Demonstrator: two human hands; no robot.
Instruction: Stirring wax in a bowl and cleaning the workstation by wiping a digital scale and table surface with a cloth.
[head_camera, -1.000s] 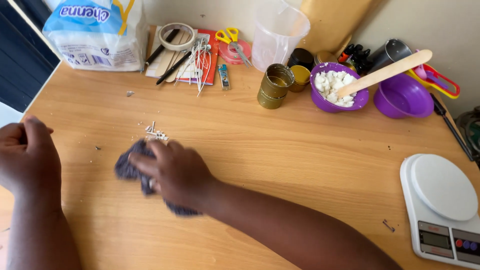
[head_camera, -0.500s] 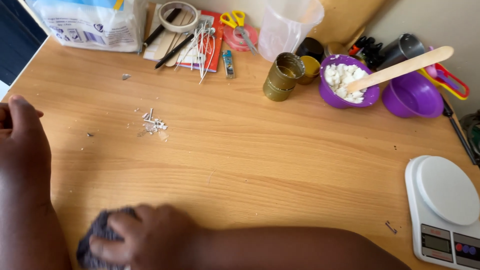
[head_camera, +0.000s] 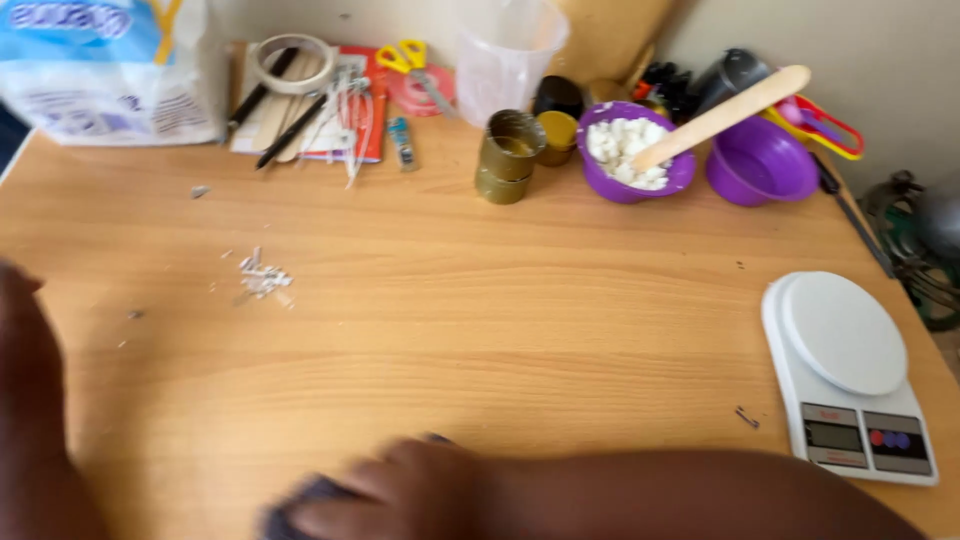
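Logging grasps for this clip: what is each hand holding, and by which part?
The right hand lies pressed flat on top of a dark cloth at the table's near edge, blurred. The left hand holds nothing visible.

Two purple plastic bowls stand at about one o'clock: one holding white chunks (head_camera: 628, 150), one empty (head_camera: 760, 162). One flat wooden stirring stick (head_camera: 722, 115) leans across the filled bowl. Two gold metal tins sit near twelve o'clock, a taller one (head_camera: 510, 155) and a small one (head_camera: 557, 135). One clear plastic jug (head_camera: 505, 55) stands behind them. One pair of yellow-handled scissors (head_camera: 415, 70) and one roll of tape (head_camera: 292, 62) lie at eleven o'clock. One white digital kitchen scale (head_camera: 848, 375) sits at three o'clock.
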